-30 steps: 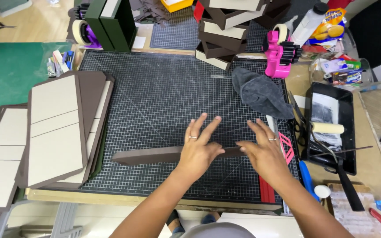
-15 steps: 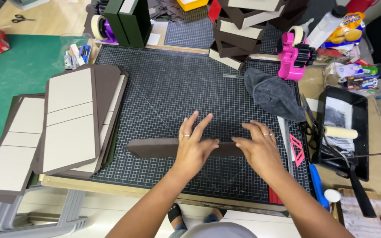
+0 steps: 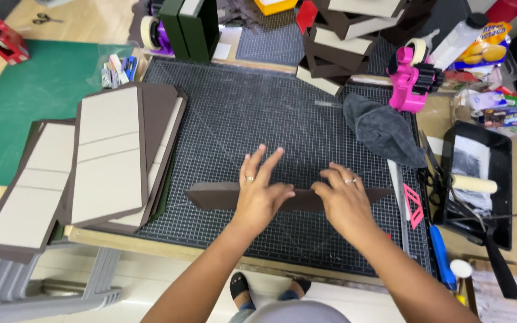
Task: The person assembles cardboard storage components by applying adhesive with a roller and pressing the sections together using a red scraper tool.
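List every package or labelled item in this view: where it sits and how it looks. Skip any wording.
Snack bag: top right corner, yellow and blue, glossy, crinkled.
Small wrapped packets: right edge, below the snack bag, in a clear container, mixed colours, too small to tell more.
Printed sheet: inside the black tray at right, black-and-white, rectangular.
No screens or signs show.

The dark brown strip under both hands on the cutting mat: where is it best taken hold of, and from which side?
Probably the free left end of the dark brown strip, approached from the left. The strip lies flat on the cutting mat; the left hand and right hand cover its middle, while that tapered end is exposed.
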